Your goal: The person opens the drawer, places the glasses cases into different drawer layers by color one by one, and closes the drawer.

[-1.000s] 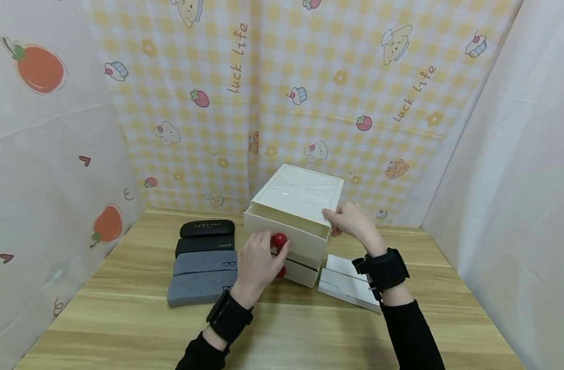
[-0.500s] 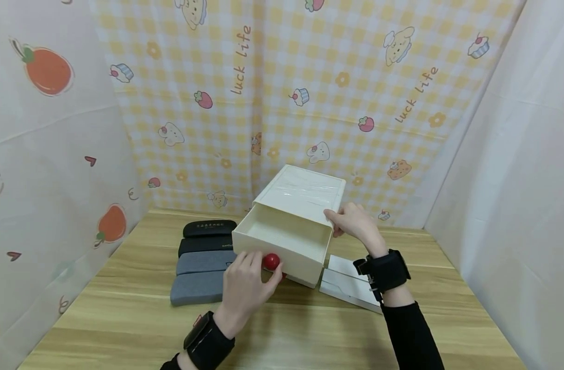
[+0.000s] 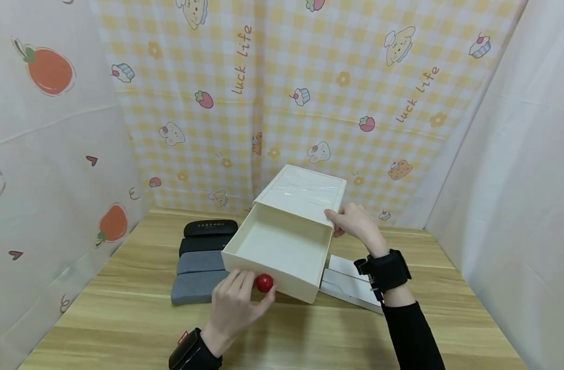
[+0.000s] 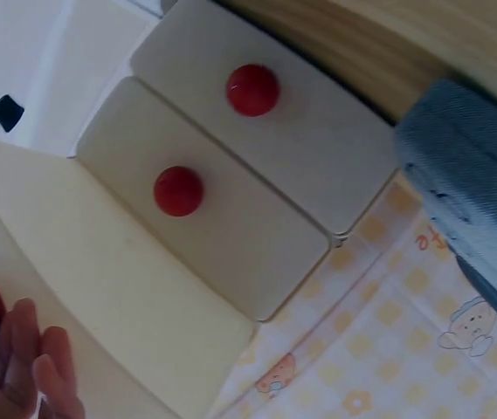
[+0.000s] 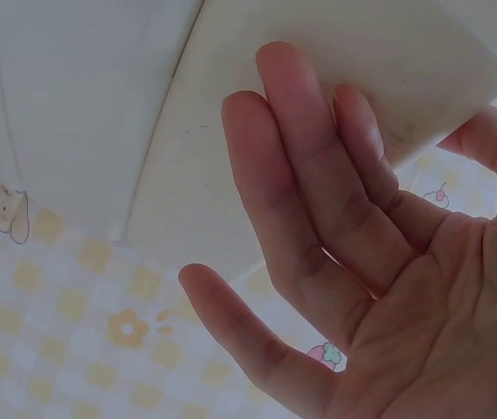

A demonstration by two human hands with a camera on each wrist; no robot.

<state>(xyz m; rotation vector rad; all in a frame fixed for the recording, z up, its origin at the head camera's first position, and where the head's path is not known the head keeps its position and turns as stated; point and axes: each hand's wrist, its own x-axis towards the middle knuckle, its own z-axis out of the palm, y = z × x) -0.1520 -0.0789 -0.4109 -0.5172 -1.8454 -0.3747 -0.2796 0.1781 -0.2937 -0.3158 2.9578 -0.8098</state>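
Note:
In the head view a small cream drawer cabinet (image 3: 305, 192) stands on the table, its top drawer (image 3: 284, 234) pulled far out and empty inside. My left hand (image 3: 235, 303) pinches the round red drawer knob (image 3: 264, 283) on that drawer's front. My right hand (image 3: 356, 223) lies at the cabinet's upper right edge, thumb on top. In the right wrist view its fingers (image 5: 305, 131) are mostly straight along the cabinet's side. Two lower drawers (image 4: 204, 183), each with a red knob (image 4: 252, 90), show shut in the left wrist view.
Left of the cabinet lie a black glasses case (image 3: 211, 227), another dark case (image 3: 203, 244) and two grey glasses cases (image 3: 198, 288) in a row. White flat cases (image 3: 348, 288) lie to the right, partly behind the right wrist. A patterned curtain (image 3: 282, 103) hangs behind the wooden table (image 3: 356, 339).
My left hand has drawn the top drawer out toward me by its knob, from slightly ajar to far out. The right hand has kept its place on the cabinet.

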